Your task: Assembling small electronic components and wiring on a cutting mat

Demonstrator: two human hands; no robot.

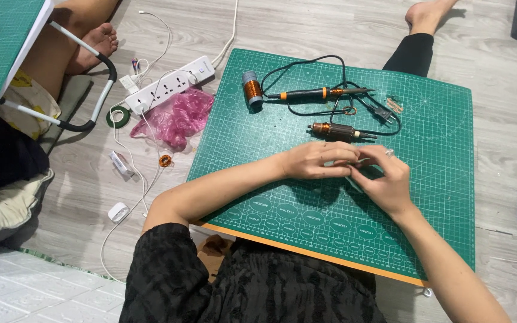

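Note:
My left hand (317,160) and my right hand (386,179) meet over the middle of a green cutting mat (444,197). Together they pinch a small pale piece (354,162); my fingers hide most of it. Just beyond my hands lies a small motor rotor with copper windings (337,131). Farther back a soldering iron with an orange and black handle (318,93) rests on the mat, its black cord looping around it. At the mat's back left lies a spool of copper wire (251,90).
A white power strip (172,82), a crumpled pink plastic bag (178,117), a green tape roll (117,116), a small copper coil (165,160) and white cables lie on the wooden floor to the left. Another person sits at far left by a second green mat (7,36).

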